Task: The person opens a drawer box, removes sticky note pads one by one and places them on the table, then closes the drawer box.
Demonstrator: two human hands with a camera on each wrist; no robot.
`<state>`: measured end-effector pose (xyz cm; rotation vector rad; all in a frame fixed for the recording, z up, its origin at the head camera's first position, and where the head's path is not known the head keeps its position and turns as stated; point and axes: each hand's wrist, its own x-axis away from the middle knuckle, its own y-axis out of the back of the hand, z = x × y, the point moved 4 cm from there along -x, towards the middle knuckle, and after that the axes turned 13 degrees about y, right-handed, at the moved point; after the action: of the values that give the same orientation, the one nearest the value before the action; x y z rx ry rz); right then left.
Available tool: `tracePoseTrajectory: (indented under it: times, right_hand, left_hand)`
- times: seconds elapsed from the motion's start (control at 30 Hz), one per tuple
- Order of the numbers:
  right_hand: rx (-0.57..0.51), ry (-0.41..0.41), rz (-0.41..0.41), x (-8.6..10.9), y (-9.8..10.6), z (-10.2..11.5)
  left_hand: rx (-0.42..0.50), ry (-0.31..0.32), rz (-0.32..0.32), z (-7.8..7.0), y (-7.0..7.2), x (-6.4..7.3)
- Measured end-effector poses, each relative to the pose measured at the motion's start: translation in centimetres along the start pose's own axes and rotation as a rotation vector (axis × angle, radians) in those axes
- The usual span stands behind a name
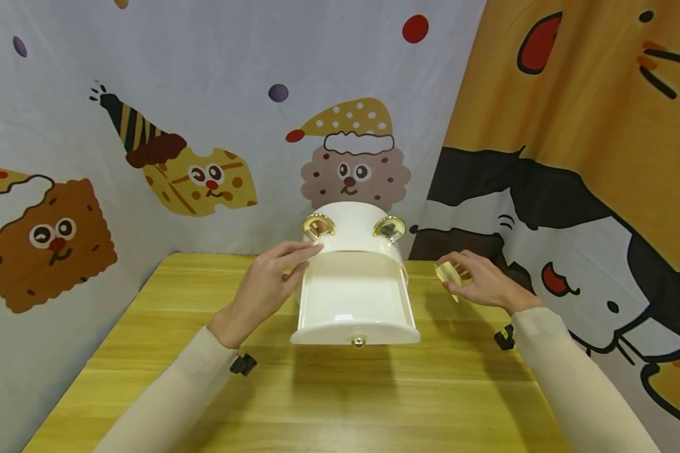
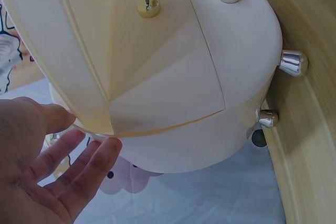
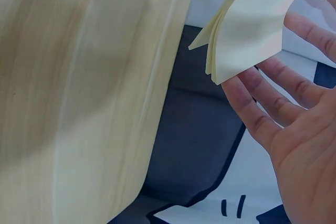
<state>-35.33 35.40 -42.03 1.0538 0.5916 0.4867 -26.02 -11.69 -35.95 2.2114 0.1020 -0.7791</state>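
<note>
At far left, a square brown biscuit (image 1: 51,245) grins from the pale printed curtain (image 1: 192,38). Next we see a left hand (image 1: 267,277), fingers loosely extended and thumb apart, fingertips touching the edge of a white box (image 1: 354,220). The box, topped by two gold ears (image 1: 319,226), stands on a wood-grain table (image 1: 340,409), its drawer (image 1: 328,335) pulled out, a small round knob (image 1: 359,341) on the front. To its right, apart from the box, a right hand (image 1: 481,280) pinches a pale yellow paper pad (image 3: 257,30) in the air, its leaves parting along one edge. An orange curtain (image 1: 487,107) hangs beyond.
</note>
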Motion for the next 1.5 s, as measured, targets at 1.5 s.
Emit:
tracePoseTrajectory:
  times: [1.5]
  right_hand:
    - [0.126,-0.119,0.238,-1.0,-5.8,-2.3]
  left_hand:
    - [-0.002,0.015,0.011,0.3,-0.1,0.3]
